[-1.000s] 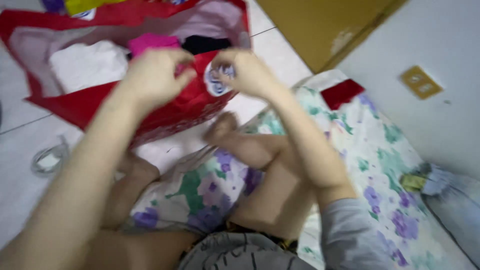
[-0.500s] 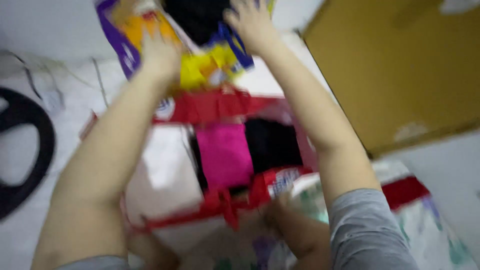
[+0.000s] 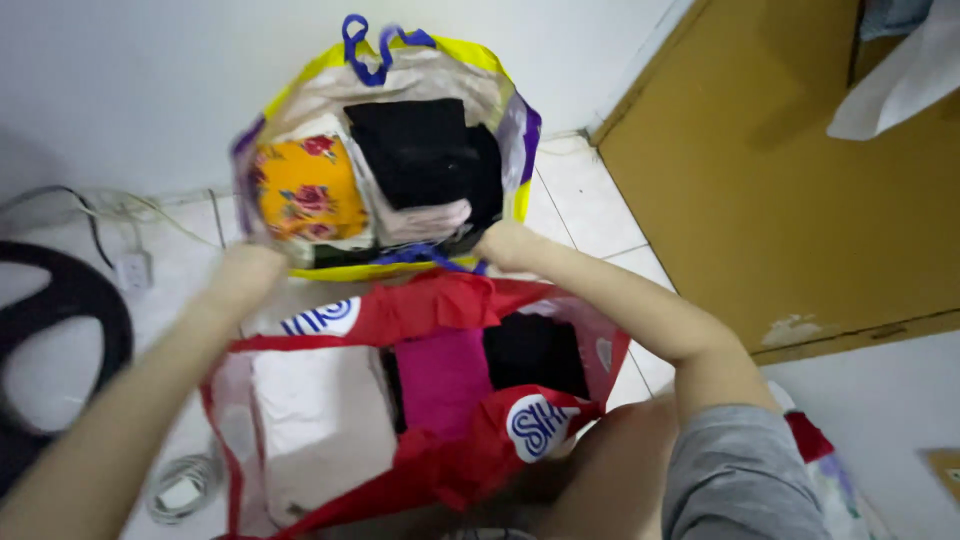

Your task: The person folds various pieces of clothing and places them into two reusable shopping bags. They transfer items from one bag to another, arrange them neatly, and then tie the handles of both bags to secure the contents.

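Yellow-and-purple tote bag [image 3: 505, 120], open, upright, apparently packed with folded clothes, against wall

Two bright tote bags of folded cloth on pale tiles

The far bag [image 3: 505, 130] is yellow with purple sides and blue handles, holding an orange cloth with red flowers [image 3: 298, 192], a black fold [image 3: 412, 150] and a pale pink one [image 3: 425, 220]. The near bag [image 3: 440, 300] is red with white-and-blue round marks, holding white [image 3: 320, 420], magenta [image 3: 442, 380] and black [image 3: 535, 352] folds. Right, a mustard-brown door [image 3: 780, 180]; a grey sleeve [image 3: 735, 480].
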